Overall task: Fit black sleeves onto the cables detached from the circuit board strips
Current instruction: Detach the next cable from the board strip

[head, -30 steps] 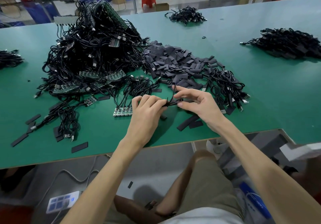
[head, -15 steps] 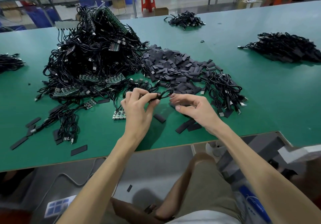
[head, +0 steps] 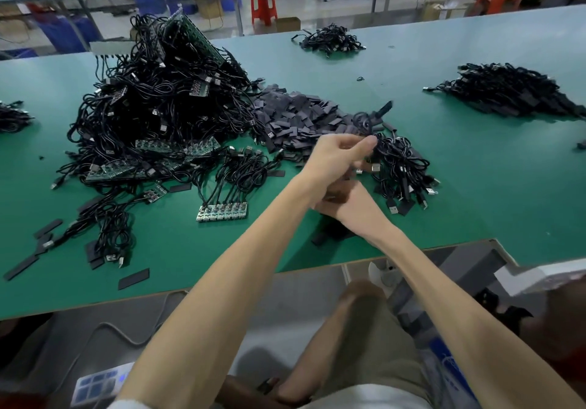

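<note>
My left hand (head: 341, 154) reaches to the right, across and above my right hand (head: 348, 202), most of which it hides. A looped black cable (head: 364, 121) with a sleeved end (head: 385, 108) hangs blurred just past my left fingertips; whether they still pinch it is unclear. Under it lies a bunch of cables (head: 402, 167). The pile of flat black sleeves (head: 301, 116) is behind my hands. A big heap of cables on green circuit board strips (head: 152, 107) stands to the left, and one strip with its cables (head: 222, 212) lies nearer me.
Everything lies on the green table (head: 507, 186), whose front edge runs below my forearms. More cable piles lie at the far right (head: 507, 91), the back (head: 329, 40) and the left edge (head: 9, 116). Loose sleeves (head: 133, 278) dot the front left.
My left hand has swung right and away from me, crossing over my right hand, carrying the cable toward the bunch on the right. The right hand has stayed near the table's front.
</note>
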`<state>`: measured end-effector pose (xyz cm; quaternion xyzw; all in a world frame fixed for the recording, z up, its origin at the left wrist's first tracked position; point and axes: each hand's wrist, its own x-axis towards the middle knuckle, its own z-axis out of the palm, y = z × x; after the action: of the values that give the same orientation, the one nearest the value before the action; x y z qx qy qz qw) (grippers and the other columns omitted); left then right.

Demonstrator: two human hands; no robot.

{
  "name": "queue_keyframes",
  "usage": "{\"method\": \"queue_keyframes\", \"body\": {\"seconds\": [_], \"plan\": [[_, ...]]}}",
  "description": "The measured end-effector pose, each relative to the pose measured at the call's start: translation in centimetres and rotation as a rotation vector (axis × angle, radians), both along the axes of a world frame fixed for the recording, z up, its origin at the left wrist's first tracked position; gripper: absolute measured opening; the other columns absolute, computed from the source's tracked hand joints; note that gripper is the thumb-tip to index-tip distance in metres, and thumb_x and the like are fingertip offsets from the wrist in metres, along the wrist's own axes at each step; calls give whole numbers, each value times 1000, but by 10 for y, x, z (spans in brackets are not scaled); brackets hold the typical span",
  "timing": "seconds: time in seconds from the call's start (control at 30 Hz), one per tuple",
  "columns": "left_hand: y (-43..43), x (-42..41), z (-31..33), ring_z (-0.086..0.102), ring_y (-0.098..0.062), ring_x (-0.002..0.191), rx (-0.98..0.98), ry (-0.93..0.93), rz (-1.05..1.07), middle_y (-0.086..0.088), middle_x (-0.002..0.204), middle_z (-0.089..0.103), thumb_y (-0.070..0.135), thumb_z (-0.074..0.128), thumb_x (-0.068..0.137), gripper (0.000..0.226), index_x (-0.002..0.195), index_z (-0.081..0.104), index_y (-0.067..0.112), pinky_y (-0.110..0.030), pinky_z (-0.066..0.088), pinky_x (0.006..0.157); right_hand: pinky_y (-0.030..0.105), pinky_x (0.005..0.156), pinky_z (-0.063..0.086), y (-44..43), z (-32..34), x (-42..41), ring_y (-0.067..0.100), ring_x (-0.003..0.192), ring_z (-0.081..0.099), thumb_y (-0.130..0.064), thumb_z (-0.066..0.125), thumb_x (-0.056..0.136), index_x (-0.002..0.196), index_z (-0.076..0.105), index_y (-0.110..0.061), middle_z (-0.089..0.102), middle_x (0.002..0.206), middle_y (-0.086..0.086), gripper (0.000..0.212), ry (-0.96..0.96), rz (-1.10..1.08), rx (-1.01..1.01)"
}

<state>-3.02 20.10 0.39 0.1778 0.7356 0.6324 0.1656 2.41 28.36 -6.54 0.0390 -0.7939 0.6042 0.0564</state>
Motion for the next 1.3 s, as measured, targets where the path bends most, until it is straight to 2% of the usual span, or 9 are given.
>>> {"method": "queue_keyframes", "body": {"seconds": [0.1, 0.2, 0.3, 0.53, 0.67, 0.87, 1.0, 1.2, 1.3], "plan": [[3, -1, -9, 74, -12, 74, -62, 21, -104, -5, 100, 78, 26, 66, 99, 23, 112, 73, 8, -16, 53, 63, 32, 84, 55, -2, 3, 1, 15, 94, 71, 6, 72, 85, 100, 74, -8, 77, 96, 5, 21, 33, -29, 83], [-8, 2, -22, 75, -19, 80, -69, 88, -101, -9, 99, 79, 19, 65, 100, 22, 114, 74, 6, -23, 57, 77, 28, 90, 53, -5, 7, 2, 7, 101, 68, 4, 74, 82, 101, 70, -24, 74, 102, 2, 34, 58, -21, 181], [-27, 0, -31, 71, -14, 82, -32, 151, -22, -11, 99, 78, 10, 63, 99, 19, 113, 75, 5, -28, 58, 81, 26, 81, 50, -1, 4, 1, 8, 86, 68, 1, 75, 85, 85, 74, -24, 74, 88, -5, 24, 31, 6, 117], [-87, -6, -41, 72, -17, 87, -154, 314, 122, -5, 98, 78, 1, 66, 94, 21, 107, 77, 13, -30, 57, 86, 30, 77, 56, 1, 0, 0, 14, 82, 69, -1, 71, 92, 102, 77, -4, 78, 94, 11, 13, 75, -66, -70], [-114, -14, -47, 66, -8, 82, -414, 389, 170, 4, 99, 75, 1, 67, 92, 26, 106, 77, 21, -30, 56, 89, 33, 90, 57, 6, 0, 0, 22, 103, 70, 8, 64, 93, 107, 73, -5, 76, 107, 11, 21, 124, -161, -187], [-117, 1, -64, 51, -22, 118, -670, 561, 145, -3, 123, 64, 15, 67, 96, 25, 119, 74, 19, -37, 42, 104, 30, 112, 45, 5, -1, 0, 12, 123, 59, 0, 69, 92, 124, 67, -14, 68, 125, -1, 35, 93, -133, 52], [-116, 6, -69, 48, -24, 119, -632, 591, 183, -2, 123, 64, 17, 64, 99, 23, 120, 74, 19, -35, 40, 104, 30, 117, 32, 0, -4, -1, 16, 138, 38, -17, 77, 90, 141, 58, -17, 55, 138, 3, 55, 23, -79, 402], [-131, 15, -73, 54, -15, 116, -566, 624, 127, 5, 120, 65, 15, 63, 100, 21, 116, 75, 19, -30, 41, 104, 12, 102, 30, 0, -8, -3, -2, 119, 39, -14, 77, 89, 131, 63, -22, 60, 129, 0, 45, 52, -87, 433], [-140, 22, -74, 59, -4, 107, -439, 633, 154, 8, 116, 66, 11, 63, 100, 19, 112, 76, 18, -19, 44, 98, 14, 98, 31, 1, -9, -4, 0, 120, 42, -17, 77, 90, 128, 65, -24, 64, 123, -6, 41, 62, -99, 423]]}}
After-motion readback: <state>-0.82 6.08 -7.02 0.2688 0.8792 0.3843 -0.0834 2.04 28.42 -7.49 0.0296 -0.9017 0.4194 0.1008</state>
